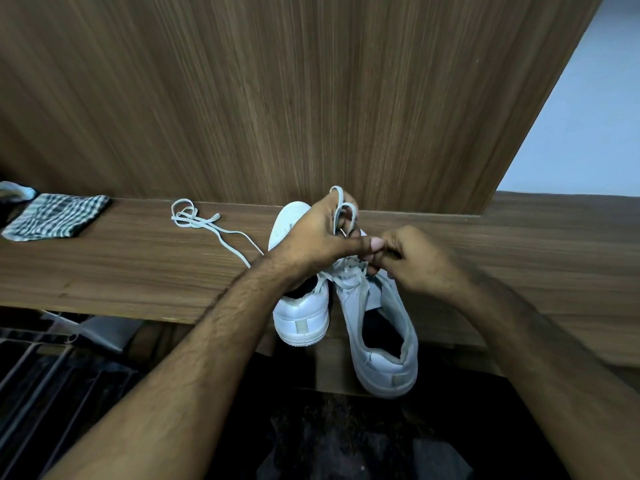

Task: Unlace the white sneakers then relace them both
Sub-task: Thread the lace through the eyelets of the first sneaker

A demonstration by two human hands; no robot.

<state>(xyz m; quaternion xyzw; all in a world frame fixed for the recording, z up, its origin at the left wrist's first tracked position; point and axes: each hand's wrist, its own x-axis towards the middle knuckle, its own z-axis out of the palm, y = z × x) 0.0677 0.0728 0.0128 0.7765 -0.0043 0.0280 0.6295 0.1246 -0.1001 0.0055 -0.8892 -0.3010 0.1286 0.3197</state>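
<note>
White leather low-top sneakers, a pair, stand side by side on the wooden bench (519, 244), toes toward the wood-grain back panel (311, 98). Left sneaker (300, 315): no lace visible in it; a loose white flat shoelace (194, 218) lies on the bench just to its left, so it reads as unlaced. Right sneaker (384, 344): heel overhangs the bench edge, and some lace still crosses the eyelets near the tongue.

Left hand (311, 237): fingers curled, holding loops of a second white lace (343, 206) above the toe. Right hand (419, 261): fingers curled tight at the eyelets, apparently pinching lace; contact hidden.

Judgement: first half only partly done. Cannot tell whether this lace is coming out or going in. Relacing of the left sneaker remains.

Containers: none seen. A folded checked cloth (55, 216) lies far left.
</note>
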